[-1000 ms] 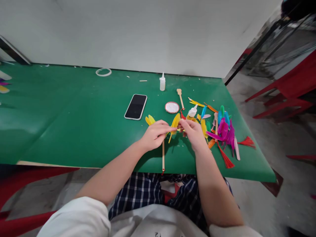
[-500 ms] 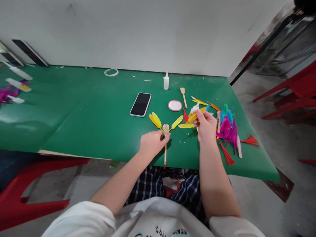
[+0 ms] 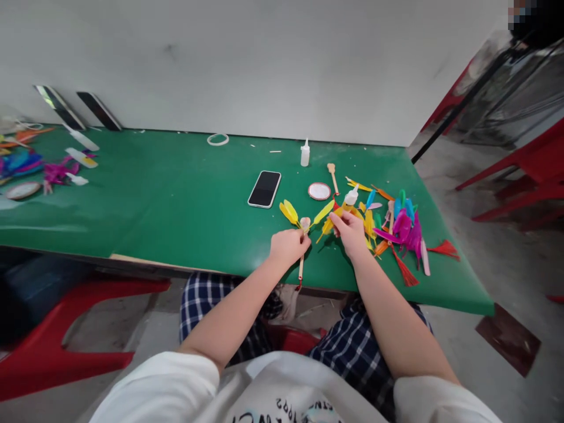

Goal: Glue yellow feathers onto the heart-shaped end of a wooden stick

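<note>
My left hand [image 3: 291,245] is closed around a thin wooden stick [image 3: 301,269] with a rounded top. Yellow feathers [image 3: 289,212] fan out from the stick's upper end to the left, and another yellow feather [image 3: 323,212] points up to the right. Just right of it, my right hand [image 3: 351,234] pinches a darker yellow feather [image 3: 325,229], partly hidden by the fingers. Behind the right hand stands a white-tipped glue bottle [image 3: 351,197]. Loose yellow feathers [image 3: 370,226] lie beside that hand.
On the green table [image 3: 198,194] are a phone [image 3: 264,189], a round white disc [image 3: 319,191], a second glue bottle [image 3: 305,154] and a wooden stick [image 3: 332,176]. Magenta feathers [image 3: 412,232] and red tassels [image 3: 404,267] lie at right. More craft pieces [image 3: 57,171] lie far left.
My right hand has moved left and lower with the darker yellow feather, closer to the stick. My left hand still grips the stick. The camera view has shifted left.
</note>
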Available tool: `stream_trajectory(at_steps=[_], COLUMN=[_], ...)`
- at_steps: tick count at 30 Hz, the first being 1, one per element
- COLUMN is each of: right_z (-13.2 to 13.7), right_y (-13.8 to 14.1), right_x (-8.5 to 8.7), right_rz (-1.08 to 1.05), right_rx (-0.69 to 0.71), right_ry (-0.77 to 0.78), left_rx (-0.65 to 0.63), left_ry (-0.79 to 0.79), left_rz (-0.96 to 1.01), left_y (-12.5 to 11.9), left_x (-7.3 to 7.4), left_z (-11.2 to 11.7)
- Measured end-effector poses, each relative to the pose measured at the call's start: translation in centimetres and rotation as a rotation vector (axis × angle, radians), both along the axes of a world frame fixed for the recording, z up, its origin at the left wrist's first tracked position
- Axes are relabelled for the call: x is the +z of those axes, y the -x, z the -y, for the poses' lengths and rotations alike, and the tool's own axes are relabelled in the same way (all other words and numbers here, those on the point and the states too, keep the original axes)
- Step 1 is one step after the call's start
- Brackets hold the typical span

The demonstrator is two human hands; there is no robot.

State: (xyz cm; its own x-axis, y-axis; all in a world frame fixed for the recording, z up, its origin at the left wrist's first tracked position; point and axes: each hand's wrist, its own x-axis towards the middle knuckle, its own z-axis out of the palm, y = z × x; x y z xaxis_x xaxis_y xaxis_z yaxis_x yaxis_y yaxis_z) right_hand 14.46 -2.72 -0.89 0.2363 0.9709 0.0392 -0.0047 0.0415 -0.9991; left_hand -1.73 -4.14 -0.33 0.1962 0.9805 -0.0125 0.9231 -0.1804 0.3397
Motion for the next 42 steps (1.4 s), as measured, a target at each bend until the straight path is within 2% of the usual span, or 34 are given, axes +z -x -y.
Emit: stream_trajectory(at_steps=[4,9,17,20,22,26,30,32,36,39,42], right_z=[0.2,-0.3,-0.2,0.1,0.3,0.6,0.4,-0.1,-1.6,-2.5,-3.1], right_y=[0.1,0.8,0.0,-0.4,-0.4,-0.3,-0.2,0.0,0.8,2.0,3.5], right_x=[0.7,1.5,-1.0,-0.9,-0.5,0.5,2.0,3.6,8.2,10.7,10.5], right_rz=[-0.044,-0.222,-0.187,-0.204,-0.213,-0.231,-0.267,-0.262,-0.167,-0.056,0.035], right_rx=[0.021,0.03,0.088,0.082,0.103,0.072,0.016,-0.006,-0.072,-0.196,-0.258], right_ry=[0.002,0.063,0.135,0.129,0.148,0.145,0.079,-0.015,-0.271,-0.454,-0.513], left_rx=[0.033,0.044,-0.003,0.025,0.018,0.079,0.106,0.078,-0.067,-0.131,-0.113], left_ry=[-0.008,0.047,0.424,0.591,0.626,0.598,0.515,0.462,0.402,0.389,0.406], left_rz=[0.164,0.475,1.102,1.385,1.466,1.514,1.529,1.538,1.56,1.551,1.538], left_y=[0.4,1.9,2.6,2.6,2.8,3.4,3.7,3.5,2.9,3.0,3.7], left_x=[-0.2,0.0,-1.1,-1.3,-1.2,-0.3,1.8,3.2,5.6,5.6,4.5], left_z=[-0.4,-0.6,-0.7,-0.4,-0.1,0.4,-0.1,-0.8,-2.3,-3.0,-3.2])
